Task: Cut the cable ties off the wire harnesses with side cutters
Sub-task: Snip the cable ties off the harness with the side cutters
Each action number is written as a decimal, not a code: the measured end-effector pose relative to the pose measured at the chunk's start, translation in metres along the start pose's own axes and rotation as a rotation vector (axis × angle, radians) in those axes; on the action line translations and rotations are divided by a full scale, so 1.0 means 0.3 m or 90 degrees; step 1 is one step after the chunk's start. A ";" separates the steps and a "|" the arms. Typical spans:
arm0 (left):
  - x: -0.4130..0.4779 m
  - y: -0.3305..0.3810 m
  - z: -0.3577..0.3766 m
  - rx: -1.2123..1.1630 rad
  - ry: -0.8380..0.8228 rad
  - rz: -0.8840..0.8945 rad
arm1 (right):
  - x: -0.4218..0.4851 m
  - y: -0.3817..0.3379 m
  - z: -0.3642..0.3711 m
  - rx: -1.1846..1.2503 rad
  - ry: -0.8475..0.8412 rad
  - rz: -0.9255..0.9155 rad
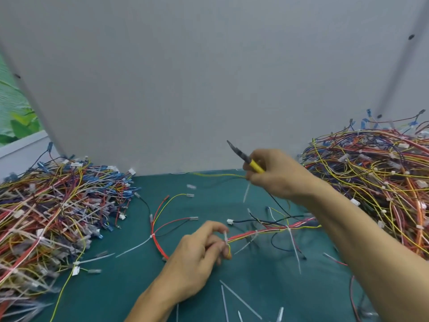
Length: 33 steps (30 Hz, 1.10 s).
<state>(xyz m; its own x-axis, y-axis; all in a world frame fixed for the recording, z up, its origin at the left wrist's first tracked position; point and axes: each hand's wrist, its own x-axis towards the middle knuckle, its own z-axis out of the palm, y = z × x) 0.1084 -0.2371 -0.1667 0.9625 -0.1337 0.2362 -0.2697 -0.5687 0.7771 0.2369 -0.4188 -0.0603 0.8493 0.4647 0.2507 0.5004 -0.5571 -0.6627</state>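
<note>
A wire harness of red, yellow and black wires lies across the green mat, bound by white cable ties. My left hand pinches the harness at one white tie near the mat's middle. My right hand is raised above the mat and grips yellow-handled side cutters, their dark jaws pointing up and left. A yellow wire and a white tie tail also run from under that hand's fingers.
A large heap of tied harnesses fills the left side, and another heap fills the right. Loose cut ties lie on the green mat near the front. A grey wall panel stands behind.
</note>
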 end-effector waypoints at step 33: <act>0.007 -0.001 -0.004 0.103 0.046 -0.027 | -0.292 0.055 0.123 -0.491 -0.137 -0.187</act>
<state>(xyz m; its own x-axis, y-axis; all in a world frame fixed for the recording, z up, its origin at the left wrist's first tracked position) 0.1105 -0.2362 -0.1657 0.9667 -0.0507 0.2510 -0.2143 -0.6968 0.6845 0.1645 -0.4433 -0.1192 0.6553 0.7412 0.1459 0.7365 -0.6698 0.0946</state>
